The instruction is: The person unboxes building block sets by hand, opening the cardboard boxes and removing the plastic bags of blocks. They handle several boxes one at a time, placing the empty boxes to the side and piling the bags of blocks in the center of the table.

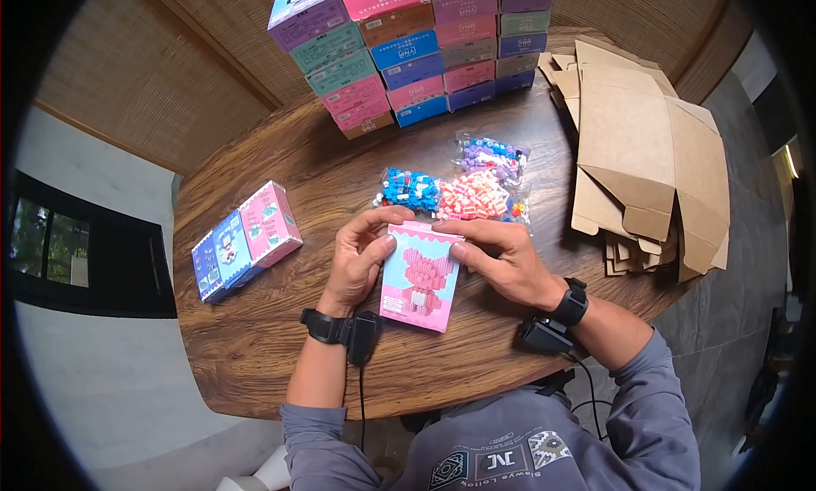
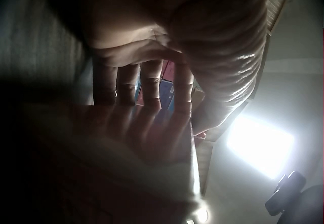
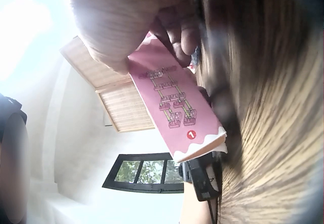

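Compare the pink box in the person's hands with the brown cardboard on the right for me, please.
The pink box is printed with a picture, while the brown cardboard looks plain.
The pink box is gripped near its top by the left hand and right hand; the brown cardboard lies in a pile on the table.
The pink box is small and boxy, the brown cardboard much larger and mostly flattened.

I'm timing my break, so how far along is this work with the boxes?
Probably partway, though no total shows. The stacked boxes at the back look finished: they appear closed. In hand is a pink-and-blue box, its top edge between left hand and right hand. The bagged bricks seem left to pack, lying outside any box.
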`<state>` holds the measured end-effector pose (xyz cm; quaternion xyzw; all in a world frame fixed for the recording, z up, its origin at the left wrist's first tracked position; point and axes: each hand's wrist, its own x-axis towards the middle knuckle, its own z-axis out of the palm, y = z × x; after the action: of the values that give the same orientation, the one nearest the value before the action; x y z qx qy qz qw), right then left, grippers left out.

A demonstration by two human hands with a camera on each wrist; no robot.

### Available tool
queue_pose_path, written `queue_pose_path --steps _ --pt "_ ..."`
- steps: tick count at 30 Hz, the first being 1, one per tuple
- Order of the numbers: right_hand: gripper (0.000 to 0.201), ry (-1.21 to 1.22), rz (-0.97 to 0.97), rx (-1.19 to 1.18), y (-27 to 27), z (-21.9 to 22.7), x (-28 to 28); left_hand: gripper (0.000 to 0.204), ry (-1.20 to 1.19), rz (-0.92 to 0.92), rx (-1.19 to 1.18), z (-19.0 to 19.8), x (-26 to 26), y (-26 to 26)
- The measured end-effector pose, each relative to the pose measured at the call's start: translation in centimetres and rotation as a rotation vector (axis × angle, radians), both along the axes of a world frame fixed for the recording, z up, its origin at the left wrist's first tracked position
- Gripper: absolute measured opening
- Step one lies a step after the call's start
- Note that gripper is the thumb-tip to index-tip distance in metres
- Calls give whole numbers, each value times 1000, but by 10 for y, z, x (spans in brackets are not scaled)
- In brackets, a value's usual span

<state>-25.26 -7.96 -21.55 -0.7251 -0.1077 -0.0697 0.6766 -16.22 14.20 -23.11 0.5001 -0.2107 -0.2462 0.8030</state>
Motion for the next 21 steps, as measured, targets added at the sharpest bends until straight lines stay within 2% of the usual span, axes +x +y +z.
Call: queue_pose_path --steps 3,8,11,12,15,18,21 --pt "30 132 16 49 -3 2 -2 35 -5 -23 17 3 0 0" --pt "29 131 -18 187 -2 -1 1 48 -111 -13 169 12 -2 -2" --pt "29 103 -60 227 0 -5 2 61 -244 43 455 40 -12 -7" --pt "29 100 -66 239 1 -5 2 62 -345 96 501 43 -16 -8" --pt "30 79 -80 275 2 -8 1 86 -793 175 890 62 -27 -10" --pt "32 76 -70 326 4 -3 1 98 -793 252 941 95 -54 -23" --pt "33 68 -53 316 4 -3 -1 102 -897 212 1111 101 -70 -32"
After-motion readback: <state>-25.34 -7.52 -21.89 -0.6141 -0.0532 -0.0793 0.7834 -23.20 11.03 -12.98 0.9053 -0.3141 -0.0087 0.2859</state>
